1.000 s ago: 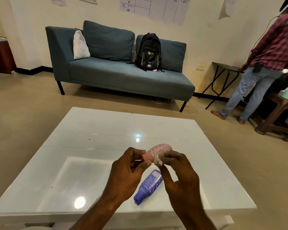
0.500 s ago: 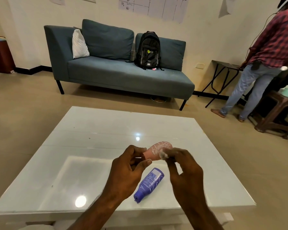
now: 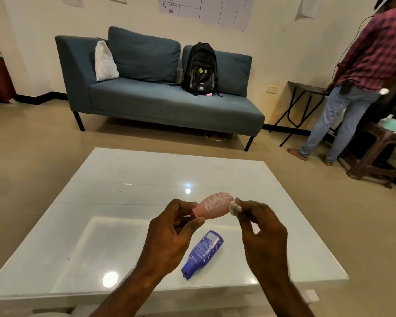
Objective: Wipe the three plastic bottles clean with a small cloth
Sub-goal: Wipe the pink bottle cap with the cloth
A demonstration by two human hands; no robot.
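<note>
My left hand (image 3: 172,234) grips a pink plastic bottle (image 3: 215,208) by its cap end and holds it level above the white table (image 3: 124,202). My right hand (image 3: 261,229) pinches a small white cloth (image 3: 234,208) against the bottle's far, rounded end. A blue bottle (image 3: 202,252) lies on its side on the table below my hands, cap toward me. A third bottle is not in view.
A blue sofa (image 3: 158,99) with a black backpack (image 3: 200,68) stands beyond the table. A person in a checked shirt (image 3: 364,76) stands at the right beside a folding table (image 3: 306,92) and a brown stool (image 3: 380,152).
My right hand with the cloth has slid along the pink bottle from near its neck to its far end. The left hand keeps its grip.
</note>
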